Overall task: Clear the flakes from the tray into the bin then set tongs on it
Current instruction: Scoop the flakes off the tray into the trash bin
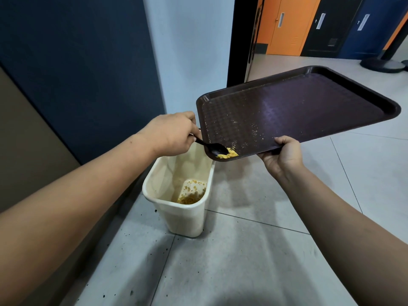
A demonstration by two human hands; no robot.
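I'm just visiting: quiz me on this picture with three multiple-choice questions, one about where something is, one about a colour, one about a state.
1. Where is the pile of flakes on the tray?
A. far corner
B. corner over the bin
C. middle

2. What colour is the bin?
A. cream
B. blue
C. black

3. How is the tray held?
A. flat
B. upside down
C. tilted toward the bin

Answers: 1 B, the pile lies at the low corner by the spoon that the left hand holds. 2 A, its walls are cream. 3 C, the right hand grips the near edge and the far side sits higher.
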